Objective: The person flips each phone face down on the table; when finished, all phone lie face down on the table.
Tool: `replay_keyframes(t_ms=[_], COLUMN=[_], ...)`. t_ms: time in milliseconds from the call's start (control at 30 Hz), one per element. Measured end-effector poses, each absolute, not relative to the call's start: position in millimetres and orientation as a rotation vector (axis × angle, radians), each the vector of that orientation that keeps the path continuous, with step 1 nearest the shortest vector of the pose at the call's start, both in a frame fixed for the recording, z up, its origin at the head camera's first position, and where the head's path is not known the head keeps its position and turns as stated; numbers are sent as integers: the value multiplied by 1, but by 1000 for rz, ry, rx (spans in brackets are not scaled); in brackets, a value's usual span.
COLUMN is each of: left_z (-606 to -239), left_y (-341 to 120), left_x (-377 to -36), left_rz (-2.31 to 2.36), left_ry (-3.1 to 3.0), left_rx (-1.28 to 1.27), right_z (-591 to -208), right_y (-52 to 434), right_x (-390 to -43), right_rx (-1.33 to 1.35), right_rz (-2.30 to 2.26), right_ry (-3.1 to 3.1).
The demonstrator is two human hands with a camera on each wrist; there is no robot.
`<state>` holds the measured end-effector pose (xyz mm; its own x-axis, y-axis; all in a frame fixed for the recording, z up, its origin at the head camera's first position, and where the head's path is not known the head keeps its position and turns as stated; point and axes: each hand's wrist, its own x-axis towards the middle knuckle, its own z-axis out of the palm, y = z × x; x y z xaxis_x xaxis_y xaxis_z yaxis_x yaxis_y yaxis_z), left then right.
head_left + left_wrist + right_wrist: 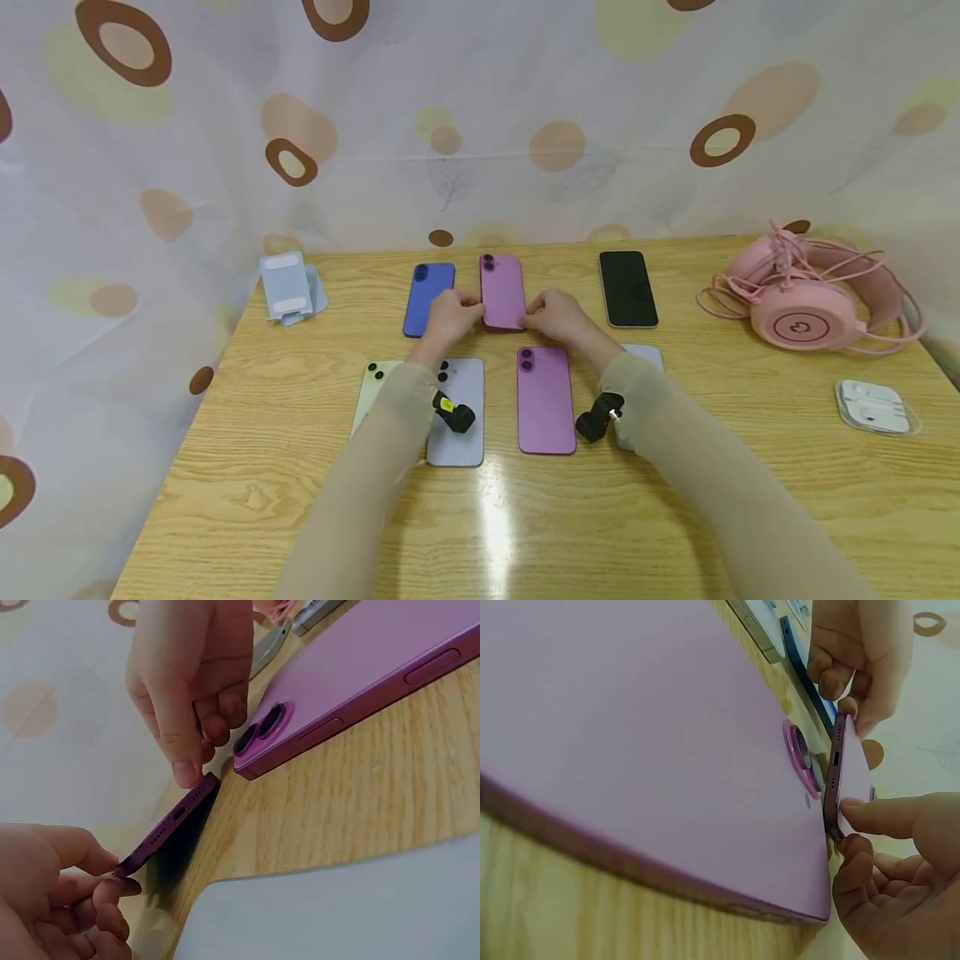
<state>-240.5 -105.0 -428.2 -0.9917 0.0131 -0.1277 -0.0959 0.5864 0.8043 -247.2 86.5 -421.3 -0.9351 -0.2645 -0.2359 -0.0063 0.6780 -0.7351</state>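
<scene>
1. Both hands are on the far purple phone point(502, 292): the left hand point(450, 319) pinches its near left corner, the right hand point(557, 315) pinches its near right corner.
2. The phone's long axis runs away from the person; its near end is tipped up off the tabletop point(675, 492), as the wrist views show.
3. Neither hand is nearer.
4. Tight quarters: blue phone point(428, 298) just left, black phone point(627, 288) right, another purple phone point(546, 400) just nearer.

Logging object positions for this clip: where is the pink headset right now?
In the head view the pink headset lies at the table's far right, right of the black phone and behind the white earbud case.
</scene>
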Motion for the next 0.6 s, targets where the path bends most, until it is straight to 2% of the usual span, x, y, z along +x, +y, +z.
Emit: replay_keyframes(t_ms=[600], left_z=[-427], left_y=[-110], left_x=[-237], left_rz=[1275], left_ry=[2700], left_rx=[-5], right_z=[-426], right_y=[90], right_x=[-248], right_rx=[-236], right_rz=[-1117], right_ry=[2577])
